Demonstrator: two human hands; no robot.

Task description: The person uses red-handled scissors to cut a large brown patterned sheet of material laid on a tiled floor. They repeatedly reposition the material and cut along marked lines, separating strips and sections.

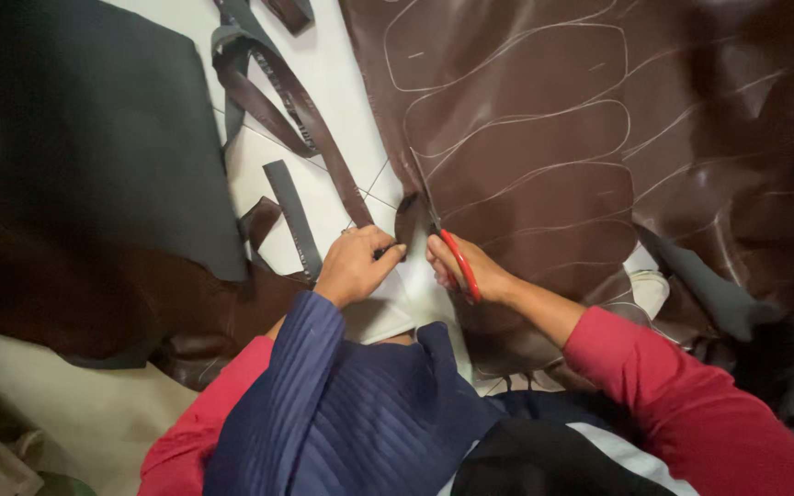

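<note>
A large dark brown leather sheet lies on the pale tiled floor, marked with several white rounded outlines. My right hand grips red-handled scissors, whose blades point up into the sheet's left edge along a drawn line. My left hand pinches the cut brown flap of leather just left of the blades. Both sleeves are red, with a navy quilted garment over the left arm.
Long brown and grey leather strips trail across the floor at upper centre. A dark grey sheet covers the upper left, over more brown leather. Grey scraps lie at the right.
</note>
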